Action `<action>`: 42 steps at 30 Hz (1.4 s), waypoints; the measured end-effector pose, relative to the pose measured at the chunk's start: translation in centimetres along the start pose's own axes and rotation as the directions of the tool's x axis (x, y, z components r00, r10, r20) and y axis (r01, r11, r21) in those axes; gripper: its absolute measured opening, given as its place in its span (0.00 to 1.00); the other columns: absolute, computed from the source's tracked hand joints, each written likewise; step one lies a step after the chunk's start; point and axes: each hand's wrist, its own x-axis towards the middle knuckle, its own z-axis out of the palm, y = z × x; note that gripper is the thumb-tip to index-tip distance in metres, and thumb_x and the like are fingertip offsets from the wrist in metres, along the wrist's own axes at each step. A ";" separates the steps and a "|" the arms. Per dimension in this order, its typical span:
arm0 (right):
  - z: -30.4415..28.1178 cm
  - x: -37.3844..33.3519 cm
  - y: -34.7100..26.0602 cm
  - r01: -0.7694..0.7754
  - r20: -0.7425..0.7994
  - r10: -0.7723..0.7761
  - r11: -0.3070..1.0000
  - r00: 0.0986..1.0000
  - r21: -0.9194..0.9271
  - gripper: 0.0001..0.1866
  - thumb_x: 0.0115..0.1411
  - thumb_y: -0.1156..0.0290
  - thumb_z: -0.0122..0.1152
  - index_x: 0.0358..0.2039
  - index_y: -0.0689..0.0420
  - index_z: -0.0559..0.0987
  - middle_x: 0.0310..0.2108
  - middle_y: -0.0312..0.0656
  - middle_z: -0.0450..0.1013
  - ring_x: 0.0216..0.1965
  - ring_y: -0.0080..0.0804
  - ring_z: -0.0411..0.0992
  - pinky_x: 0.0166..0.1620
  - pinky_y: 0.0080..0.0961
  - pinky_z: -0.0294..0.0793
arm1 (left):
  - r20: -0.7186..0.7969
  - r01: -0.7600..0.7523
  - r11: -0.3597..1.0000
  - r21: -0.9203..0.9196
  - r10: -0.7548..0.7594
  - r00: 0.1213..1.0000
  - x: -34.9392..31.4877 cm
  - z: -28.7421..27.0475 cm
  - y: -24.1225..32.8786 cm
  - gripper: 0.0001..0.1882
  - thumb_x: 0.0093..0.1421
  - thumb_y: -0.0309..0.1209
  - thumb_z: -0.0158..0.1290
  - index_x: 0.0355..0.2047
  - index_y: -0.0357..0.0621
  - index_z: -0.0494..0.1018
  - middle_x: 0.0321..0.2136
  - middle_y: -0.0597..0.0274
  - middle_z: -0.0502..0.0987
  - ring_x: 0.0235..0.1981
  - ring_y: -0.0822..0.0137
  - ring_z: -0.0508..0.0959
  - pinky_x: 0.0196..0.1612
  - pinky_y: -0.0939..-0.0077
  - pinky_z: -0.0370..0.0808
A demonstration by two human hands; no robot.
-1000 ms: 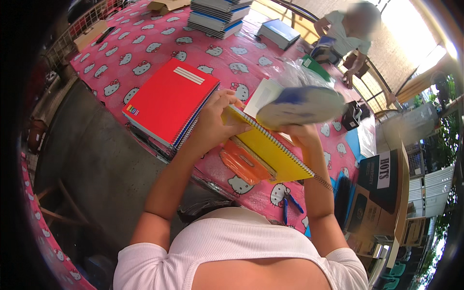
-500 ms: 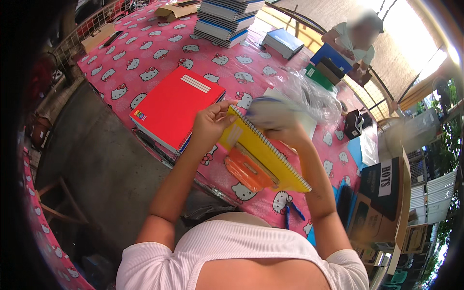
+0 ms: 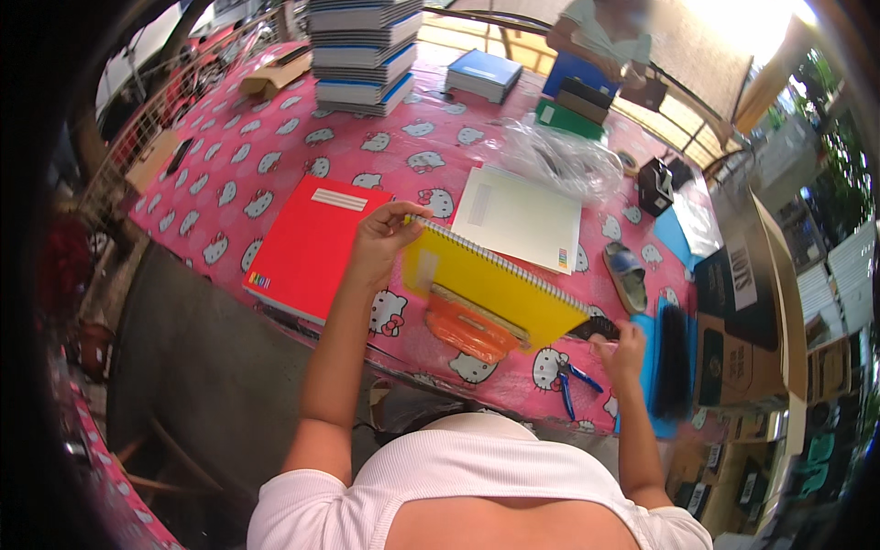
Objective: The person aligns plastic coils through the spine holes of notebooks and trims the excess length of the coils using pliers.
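Note:
My left hand (image 3: 383,240) pinches the upper left corner of a yellow spiral notebook (image 3: 495,284), holding it tilted over the near part of the table. White wire coils run along its upper edge. An orange plastic-wrapped block (image 3: 469,335) shows at its lower edge. Just past the notebook's right end is my right hand (image 3: 623,350), fingers curled and slightly blurred beside a small dark patterned thing (image 3: 601,326); what they grip cannot be made out. A slipper-shaped object (image 3: 626,277) lies beyond that hand. Blue-handled pliers (image 3: 576,380) lie near the table edge.
A red notebook (image 3: 312,243) tops a pile at left; cream sheets (image 3: 518,215) lie ahead. Tall notebook stacks (image 3: 362,64) and a blue-topped stack (image 3: 484,75) stand farther back. A cardboard box (image 3: 747,312) and black strands (image 3: 674,362) are at right. Another person (image 3: 600,37) works across the table.
My right hand has come down and right from above the notebook, no longer with the blurred object there. The slipper-shaped object now shows on the table. The view has shifted; my left hand keeps the notebook.

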 end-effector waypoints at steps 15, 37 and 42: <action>-12.7 -7.6 -16.7 0.330 -0.206 -0.270 0.867 0.941 0.372 0.25 0.51 0.73 0.66 0.49 0.59 0.69 0.41 0.51 0.66 0.45 0.50 0.65 0.47 0.40 0.66 | 0.306 -0.586 0.680 0.440 0.499 0.810 -3.3 15.3 4.0 0.10 0.51 0.24 0.65 0.28 0.37 0.73 0.31 0.53 0.79 0.32 0.66 0.80 0.34 0.78 0.76; -3.2 -6.8 -6.2 -0.027 0.029 0.014 0.859 0.999 0.511 0.28 0.53 0.62 0.67 0.53 0.58 0.71 0.41 0.45 0.72 0.45 0.41 0.71 0.50 0.32 0.70 | -0.187 -0.465 0.799 0.382 0.560 0.807 -1.6 5.4 9.2 0.12 0.56 0.25 0.61 0.34 0.42 0.68 0.35 0.53 0.78 0.36 0.65 0.78 0.38 0.70 0.77; 2.5 -9.3 -1.4 -0.095 -0.074 0.096 0.995 0.993 0.025 0.28 0.49 0.61 0.69 0.49 0.58 0.74 0.53 0.49 0.65 0.56 0.49 0.62 0.59 0.57 0.55 | -0.743 -0.174 0.969 0.176 0.247 0.622 -3.5 -6.4 10.3 0.16 0.61 0.34 0.57 0.37 0.35 0.65 0.33 0.53 0.76 0.34 0.62 0.77 0.38 0.65 0.78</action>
